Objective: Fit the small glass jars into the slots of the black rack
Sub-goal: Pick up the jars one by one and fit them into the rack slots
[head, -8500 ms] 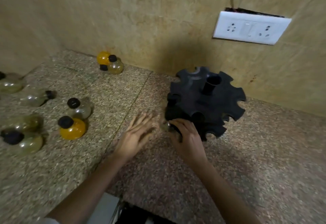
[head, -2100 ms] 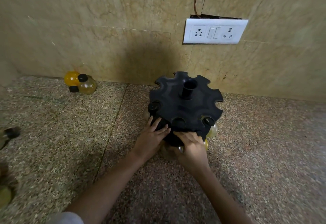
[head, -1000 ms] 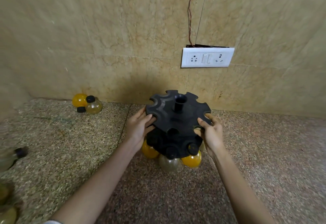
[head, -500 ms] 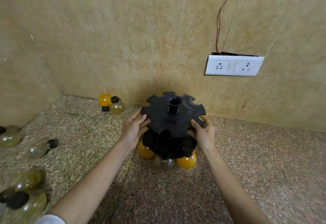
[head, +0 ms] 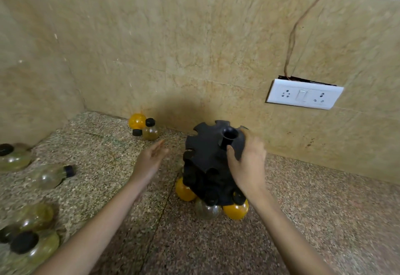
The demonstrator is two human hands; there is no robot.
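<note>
The black two-tier rack (head: 207, 155) stands on the speckled counter near the back wall. Its top disc tilts toward the left. My right hand (head: 249, 164) grips the right side of that top disc. Three jars hang in the lower tier: an orange jar (head: 184, 191) on the left, a clear jar (head: 206, 210) in front, and another orange jar (head: 236, 211) on the right. My left hand (head: 150, 160) hovers open to the left of the rack, touching nothing. Loose jars lie on the counter: a clear jar on its side (head: 48, 176) and a pair by the wall (head: 144, 126).
More yellowish jars (head: 32, 244) lie at the left edge and in the left corner (head: 13, 157). A white socket plate (head: 304, 93) with a hanging wire sits on the back wall, right of the rack. Tiled walls close the back and the left side.
My left hand has let go of the rack and pulled away to the left, fingers apart. My right hand has shifted further onto the top disc, which now tilts.
</note>
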